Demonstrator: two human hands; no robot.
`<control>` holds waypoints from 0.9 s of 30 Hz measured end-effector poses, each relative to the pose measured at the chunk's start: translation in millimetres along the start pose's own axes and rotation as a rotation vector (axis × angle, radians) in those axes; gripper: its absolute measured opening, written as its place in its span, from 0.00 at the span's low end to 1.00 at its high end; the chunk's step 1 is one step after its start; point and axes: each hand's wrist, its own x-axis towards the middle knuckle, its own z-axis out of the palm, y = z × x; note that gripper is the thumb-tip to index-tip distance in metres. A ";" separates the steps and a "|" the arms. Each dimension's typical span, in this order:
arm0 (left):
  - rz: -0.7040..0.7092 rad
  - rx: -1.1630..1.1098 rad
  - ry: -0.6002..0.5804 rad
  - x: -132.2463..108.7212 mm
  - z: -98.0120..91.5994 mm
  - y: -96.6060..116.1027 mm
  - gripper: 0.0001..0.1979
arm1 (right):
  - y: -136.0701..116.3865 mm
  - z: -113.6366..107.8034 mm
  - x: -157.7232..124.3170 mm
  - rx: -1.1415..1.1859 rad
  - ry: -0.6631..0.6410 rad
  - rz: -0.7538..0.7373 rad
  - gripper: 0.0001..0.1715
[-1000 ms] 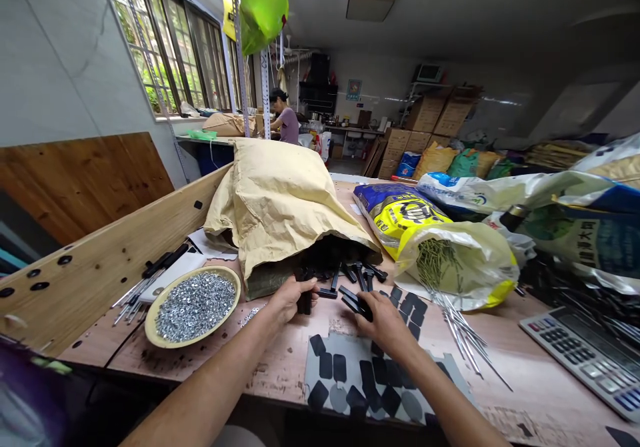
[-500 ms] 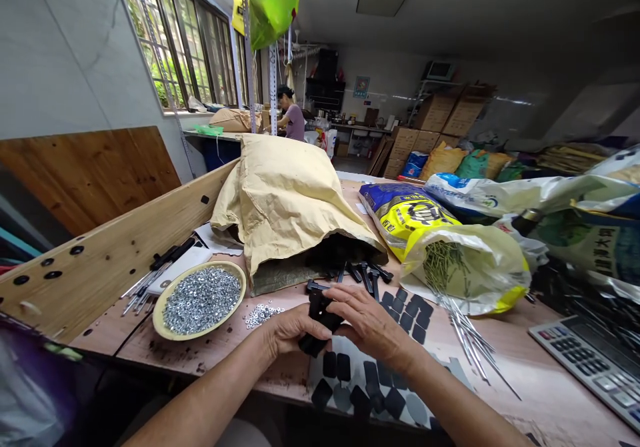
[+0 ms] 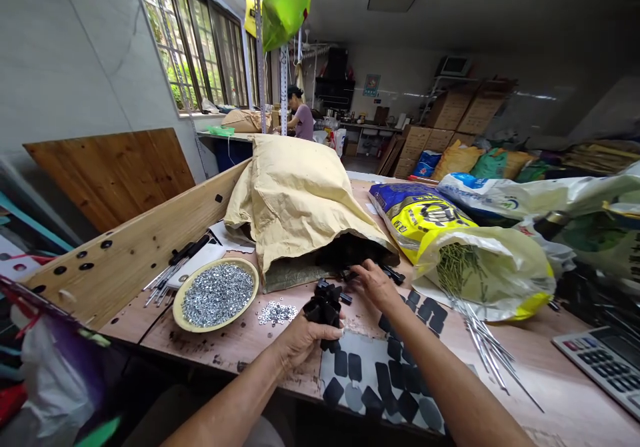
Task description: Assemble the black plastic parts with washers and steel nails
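Note:
My left hand (image 3: 313, 337) is closed around a bunch of black plastic parts (image 3: 324, 305), which stick up above the fingers over the table's front part. My right hand (image 3: 374, 283) is at the mouth of a tan paper sack (image 3: 300, 200), its bent fingertips on a black plastic part lying there. More black plastic parts (image 3: 395, 275) lie beside that hand at the sack's opening. Inside the sack it is dark, and its contents are hard to make out. Below my hands, a grey sheet (image 3: 367, 347) carries several dark rounded pads (image 3: 355, 367).
A yellowish bowl of small metal nuts (image 3: 217, 297) stands at left, with loose nuts (image 3: 277, 312) beside it. At right, an open yellow bag (image 3: 525, 280) spills thin metal rods (image 3: 487, 350) near a calculator (image 3: 600, 360). Another person (image 3: 303, 121) works in the background.
My right hand has left the parts in my left hand and moved to the black parts at the sack's mouth. My left hand keeps its bunch. The view has shifted slightly left.

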 end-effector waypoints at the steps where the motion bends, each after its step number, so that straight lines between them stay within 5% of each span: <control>1: 0.000 -0.021 0.003 0.9 1.0 -0.1 0.19 | -1.5 -3.1 -5.3 0.014 0.023 0.003 0.20; 11: -0.092 -0.198 -0.030 0.7 25.2 -12.0 0.15 | -66.2 -23.6 -93.8 0.402 0.346 -0.340 0.24; 15: 0.051 0.062 -0.038 -10.6 30.1 -9.9 0.17 | -76.0 -33.7 -109.0 0.562 0.249 -0.271 0.20; 19: 0.307 0.397 -0.003 -16.9 25.4 -10.6 0.21 | -87.8 -40.7 -114.6 0.938 0.225 -0.039 0.09; 24: 0.532 0.637 0.007 -16.5 16.1 -30.0 0.28 | -113.4 -30.5 -110.6 1.148 0.255 0.092 0.38; 27: 0.572 0.705 -0.004 -13.3 9.1 -41.8 0.27 | -124.7 -18.7 -114.8 1.123 0.320 0.122 0.36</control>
